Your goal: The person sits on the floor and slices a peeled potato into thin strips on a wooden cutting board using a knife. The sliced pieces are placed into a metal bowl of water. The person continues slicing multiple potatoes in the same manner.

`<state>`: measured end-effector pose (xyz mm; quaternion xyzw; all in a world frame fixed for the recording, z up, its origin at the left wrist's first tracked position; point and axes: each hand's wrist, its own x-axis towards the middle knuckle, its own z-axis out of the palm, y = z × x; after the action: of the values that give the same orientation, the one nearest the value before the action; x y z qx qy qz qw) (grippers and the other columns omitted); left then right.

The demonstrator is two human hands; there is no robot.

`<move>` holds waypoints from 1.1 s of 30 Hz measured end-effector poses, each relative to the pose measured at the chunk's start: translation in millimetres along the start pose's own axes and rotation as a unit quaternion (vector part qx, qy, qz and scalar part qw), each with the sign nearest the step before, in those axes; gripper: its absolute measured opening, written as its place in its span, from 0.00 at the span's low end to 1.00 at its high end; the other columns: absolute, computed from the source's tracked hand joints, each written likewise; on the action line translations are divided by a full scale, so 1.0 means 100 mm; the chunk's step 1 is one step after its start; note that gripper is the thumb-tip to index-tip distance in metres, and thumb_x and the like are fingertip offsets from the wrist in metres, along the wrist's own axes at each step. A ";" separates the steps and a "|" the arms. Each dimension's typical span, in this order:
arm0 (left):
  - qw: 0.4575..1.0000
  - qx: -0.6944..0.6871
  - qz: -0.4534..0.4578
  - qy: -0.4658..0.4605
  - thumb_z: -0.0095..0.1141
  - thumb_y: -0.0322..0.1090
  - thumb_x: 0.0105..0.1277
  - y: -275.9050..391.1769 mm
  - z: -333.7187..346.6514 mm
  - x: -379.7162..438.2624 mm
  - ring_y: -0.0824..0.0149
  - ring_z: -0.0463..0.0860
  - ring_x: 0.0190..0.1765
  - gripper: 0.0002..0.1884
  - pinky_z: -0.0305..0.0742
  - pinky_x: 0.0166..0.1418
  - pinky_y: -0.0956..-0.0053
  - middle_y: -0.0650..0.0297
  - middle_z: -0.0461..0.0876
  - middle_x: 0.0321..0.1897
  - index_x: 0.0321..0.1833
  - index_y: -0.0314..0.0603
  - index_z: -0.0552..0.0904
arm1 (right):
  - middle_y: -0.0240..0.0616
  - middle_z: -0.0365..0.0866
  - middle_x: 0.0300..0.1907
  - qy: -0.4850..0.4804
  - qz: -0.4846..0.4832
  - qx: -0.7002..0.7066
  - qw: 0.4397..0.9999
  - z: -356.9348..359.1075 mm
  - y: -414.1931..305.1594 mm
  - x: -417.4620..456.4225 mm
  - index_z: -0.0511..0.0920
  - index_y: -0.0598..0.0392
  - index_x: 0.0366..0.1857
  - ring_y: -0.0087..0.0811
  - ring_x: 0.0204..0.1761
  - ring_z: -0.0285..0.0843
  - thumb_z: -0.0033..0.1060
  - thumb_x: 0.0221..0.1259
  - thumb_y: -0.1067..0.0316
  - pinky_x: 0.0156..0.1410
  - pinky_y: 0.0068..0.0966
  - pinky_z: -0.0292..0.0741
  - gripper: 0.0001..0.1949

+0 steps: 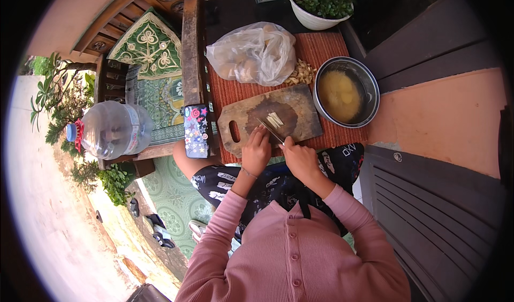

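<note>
My right hand (300, 157) grips a kitchen knife (271, 131), its blade slanting up and left over a wooden cutting board (231, 113). Just left of the blade, my left hand (257, 147) rests with bent fingertips on the board; whether a piece lies under them is hidden. Several pale cut sticks, apparently potato (275, 120), lie together right of the blade on a dark wet patch. Beside the board's right end stands a metal bowl (368, 115) with peeled yellowish pieces in cloudy liquid.
Behind the board sit a clear plastic bag (257, 55) of round potato-like items and a heap of peelings (302, 72). A potted plant (321, 5) stands farther back. On the left are a phone in a star-patterned case (196, 131) and a big plastic water bottle (110, 129) on a wooden bench.
</note>
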<state>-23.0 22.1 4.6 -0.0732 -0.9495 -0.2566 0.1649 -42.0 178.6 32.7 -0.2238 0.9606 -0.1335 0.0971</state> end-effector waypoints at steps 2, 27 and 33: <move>1.000 -0.001 0.001 -0.001 0.54 0.20 0.51 0.00 -0.01 0.01 0.53 0.79 0.59 0.18 0.78 0.61 0.63 0.53 0.80 0.49 0.47 0.29 0.81 | 0.43 0.79 0.14 0.001 -0.003 0.001 1.000 0.02 0.01 0.01 0.68 0.55 0.33 0.43 0.19 0.83 0.48 0.72 0.54 0.21 0.37 0.77 0.15; 1.000 -0.005 -0.004 0.000 0.55 0.21 0.49 0.03 0.00 -0.03 0.51 0.78 0.60 0.21 0.78 0.61 0.62 0.51 0.78 0.51 0.50 0.27 0.80 | 0.43 0.79 0.13 -0.001 0.004 -0.006 1.000 0.12 -0.04 0.09 0.67 0.54 0.34 0.44 0.19 0.83 0.48 0.72 0.53 0.22 0.38 0.78 0.15; 1.000 -0.006 0.000 0.001 0.55 0.21 0.49 0.02 0.00 -0.04 0.51 0.78 0.60 0.21 0.77 0.62 0.61 0.51 0.79 0.50 0.50 0.27 0.80 | 0.43 0.79 0.14 0.029 0.012 0.003 0.999 0.15 -0.04 0.08 0.67 0.54 0.34 0.44 0.19 0.83 0.48 0.72 0.53 0.22 0.38 0.78 0.15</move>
<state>-19.2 23.8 4.0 -0.0735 -0.9477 -0.2626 0.1655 -43.9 167.7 18.4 -0.2081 0.9652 -0.1415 0.0712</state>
